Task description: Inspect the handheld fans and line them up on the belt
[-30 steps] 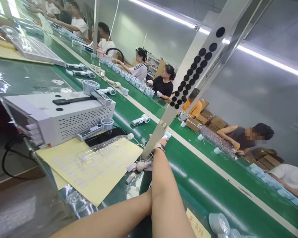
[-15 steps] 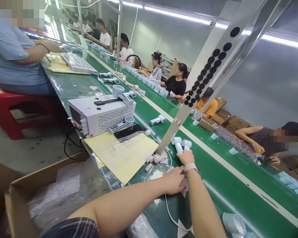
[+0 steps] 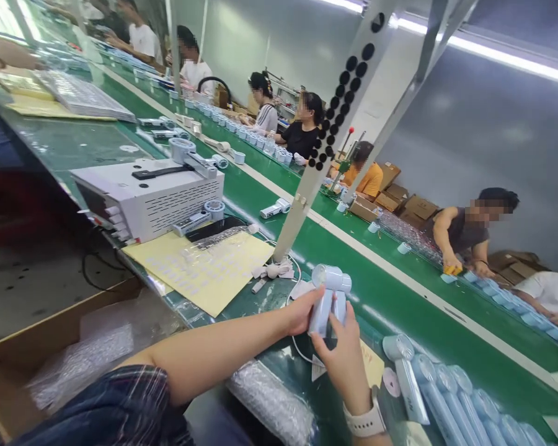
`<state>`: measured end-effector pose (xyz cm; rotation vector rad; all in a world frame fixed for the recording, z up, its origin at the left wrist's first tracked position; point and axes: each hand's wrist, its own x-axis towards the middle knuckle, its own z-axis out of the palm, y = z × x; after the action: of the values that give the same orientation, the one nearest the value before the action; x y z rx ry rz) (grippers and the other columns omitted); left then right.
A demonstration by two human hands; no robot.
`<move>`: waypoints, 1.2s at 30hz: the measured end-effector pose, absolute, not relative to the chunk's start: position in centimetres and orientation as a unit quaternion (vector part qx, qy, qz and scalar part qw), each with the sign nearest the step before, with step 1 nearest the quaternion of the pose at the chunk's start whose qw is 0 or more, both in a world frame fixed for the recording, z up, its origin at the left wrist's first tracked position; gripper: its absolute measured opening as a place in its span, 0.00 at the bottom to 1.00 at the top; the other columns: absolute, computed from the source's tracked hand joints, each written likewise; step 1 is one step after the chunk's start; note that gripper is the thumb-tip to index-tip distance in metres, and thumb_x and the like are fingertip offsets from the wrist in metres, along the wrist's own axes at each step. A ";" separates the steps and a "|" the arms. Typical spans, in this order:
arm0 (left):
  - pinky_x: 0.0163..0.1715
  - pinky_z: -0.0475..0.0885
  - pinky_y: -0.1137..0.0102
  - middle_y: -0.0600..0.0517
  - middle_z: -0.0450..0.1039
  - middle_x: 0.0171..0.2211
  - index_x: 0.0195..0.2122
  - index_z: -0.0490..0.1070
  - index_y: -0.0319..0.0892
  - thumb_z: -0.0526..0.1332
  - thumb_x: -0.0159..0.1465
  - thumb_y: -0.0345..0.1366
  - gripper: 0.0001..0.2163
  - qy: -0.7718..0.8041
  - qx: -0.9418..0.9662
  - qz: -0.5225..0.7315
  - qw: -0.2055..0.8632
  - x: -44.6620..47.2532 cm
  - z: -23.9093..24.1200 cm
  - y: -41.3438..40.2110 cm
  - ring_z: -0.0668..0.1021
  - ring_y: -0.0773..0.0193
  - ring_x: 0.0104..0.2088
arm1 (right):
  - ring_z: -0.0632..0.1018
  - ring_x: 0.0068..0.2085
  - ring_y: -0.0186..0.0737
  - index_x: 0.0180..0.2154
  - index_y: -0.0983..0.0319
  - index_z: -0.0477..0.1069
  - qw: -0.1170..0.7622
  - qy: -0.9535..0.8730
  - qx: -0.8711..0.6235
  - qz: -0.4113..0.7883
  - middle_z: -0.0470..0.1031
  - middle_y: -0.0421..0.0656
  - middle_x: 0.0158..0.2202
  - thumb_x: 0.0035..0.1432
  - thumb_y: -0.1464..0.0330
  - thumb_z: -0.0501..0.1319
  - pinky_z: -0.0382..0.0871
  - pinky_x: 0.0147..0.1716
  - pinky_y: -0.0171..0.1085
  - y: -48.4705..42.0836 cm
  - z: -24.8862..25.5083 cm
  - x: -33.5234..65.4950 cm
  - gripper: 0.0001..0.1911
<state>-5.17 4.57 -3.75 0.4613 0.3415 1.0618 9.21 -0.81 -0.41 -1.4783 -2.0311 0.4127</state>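
Observation:
Two light blue handheld fans are upright, side by side, above the near edge of the green belt. My left hand (image 3: pixel 303 311) is closed around the handle of the left fan (image 3: pixel 322 310). On the right fan (image 3: pixel 340 297), which is partly hidden behind it, are the fingers of my right hand (image 3: pixel 346 353); its thumb reaches toward the lower end of the left handle. A white cable (image 3: pixel 300 350) runs across the bench beneath my hands. Several more blue fans (image 3: pixel 441 384) lie in a row to the right of my right wrist.
A white boxy instrument (image 3: pixel 153 195) with fans on and beside it stands left, by a yellow sheet (image 3: pixel 214 269). A slanted metal post (image 3: pixel 297 210) rises ahead. Bubble wrap (image 3: pixel 274 402) lies near me, a cardboard box (image 3: pixel 65 322) lower left. Co-workers sit across the green belt (image 3: pixel 376 279).
Both hands have come together, and the two fans are lifted off the belt and drawn nearer. My left hand, earlier at my right wrist, is now on a fan. The view has swung right.

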 end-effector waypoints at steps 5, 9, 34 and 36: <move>0.45 0.71 0.63 0.44 0.80 0.40 0.45 0.77 0.38 0.76 0.47 0.52 0.29 0.197 0.292 0.501 0.791 -6.1 -2.8 4.1 0.80 0.55 0.40 | 0.56 0.71 0.67 0.57 0.60 0.75 0.294 -0.751 -0.561 0.186 0.50 0.55 0.73 0.57 0.58 0.66 0.55 0.67 0.60 -2.1 -1.8 8.6 0.27; 0.43 0.73 0.64 0.44 0.80 0.39 0.44 0.78 0.38 0.76 0.49 0.51 0.27 0.219 0.303 0.474 0.797 -6.3 -2.4 3.8 0.80 0.56 0.38 | 0.61 0.70 0.64 0.54 0.60 0.77 0.343 -0.754 -0.507 0.238 0.56 0.56 0.71 0.57 0.56 0.66 0.62 0.64 0.56 -1.3 -2.2 9.5 0.25; 0.42 0.78 0.61 0.42 0.82 0.40 0.32 0.76 0.39 0.72 0.42 0.64 0.31 0.169 0.236 0.578 0.763 -8.7 -1.2 5.1 0.83 0.49 0.44 | 0.73 0.25 0.36 0.40 0.62 0.77 0.324 -0.539 -0.428 0.649 0.73 0.38 0.22 0.51 0.56 0.68 0.69 0.31 0.38 -2.3 -1.3 8.1 0.19; 0.40 0.78 0.61 0.42 0.82 0.38 0.31 0.75 0.39 0.71 0.41 0.66 0.32 0.161 0.242 0.577 0.764 -8.5 -1.1 5.0 0.83 0.48 0.43 | 0.72 0.24 0.35 0.36 0.61 0.77 0.364 -0.524 -0.438 0.633 0.72 0.37 0.21 0.51 0.55 0.69 0.68 0.30 0.38 -2.2 -1.4 7.5 0.18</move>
<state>-8.54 4.97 -1.13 0.5258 0.3490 1.2538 7.49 -2.23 -1.44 -1.1263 -1.3493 1.6285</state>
